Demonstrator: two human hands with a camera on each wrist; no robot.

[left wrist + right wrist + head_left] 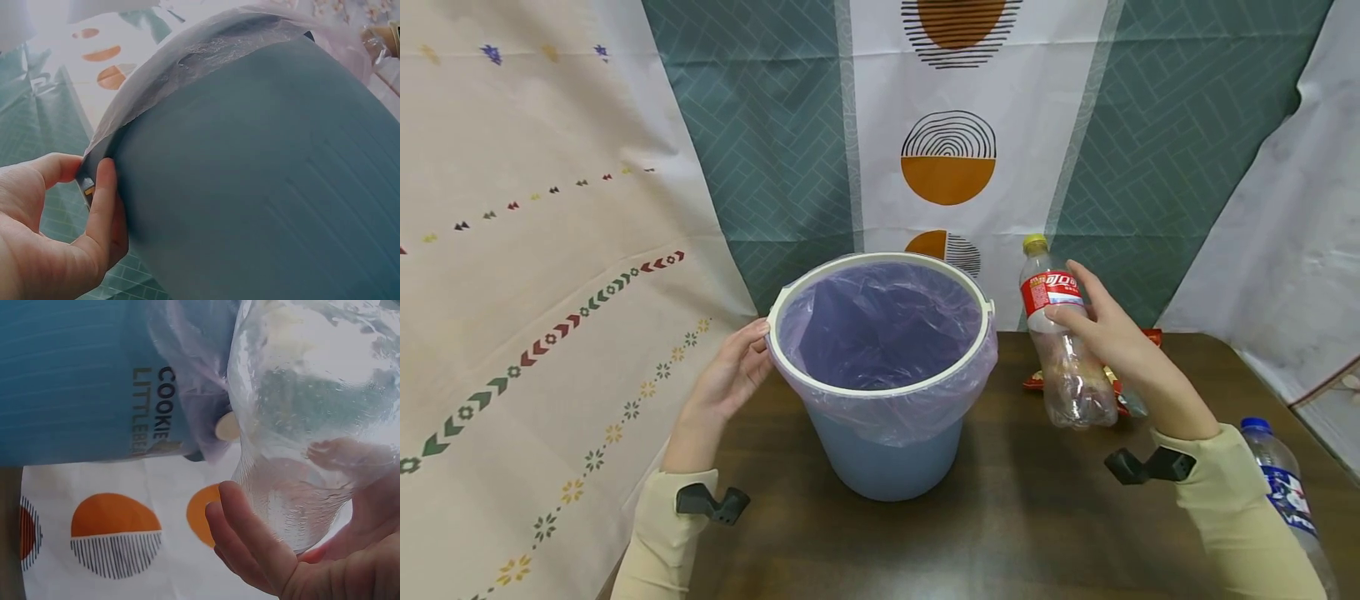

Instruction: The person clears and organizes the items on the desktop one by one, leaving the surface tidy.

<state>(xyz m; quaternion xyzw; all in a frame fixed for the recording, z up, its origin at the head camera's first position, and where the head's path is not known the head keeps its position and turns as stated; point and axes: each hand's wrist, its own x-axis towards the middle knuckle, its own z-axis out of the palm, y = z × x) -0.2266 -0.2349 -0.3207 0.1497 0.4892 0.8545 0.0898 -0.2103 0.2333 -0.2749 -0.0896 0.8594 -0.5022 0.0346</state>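
A blue trash bin with a white rim stands upright on the table, lined with a thin purple plastic bag folded over the rim. My left hand pinches the rim at its left side; in the left wrist view the thumb and fingers clasp the edge of the bin. To the right of the bin, my right hand grips a clear plastic cola bottle with a red label and yellow cap. The bottle leans slightly left, its cap uppermost. Close up, the fingers wrap the bottle's clear body.
Red snack wrappers lie behind the cola bottle, partly hidden by it and the right hand. Another bottle with a blue cap is at the table's right side, partly behind the right sleeve. A patterned cloth hangs behind the dark wooden table.
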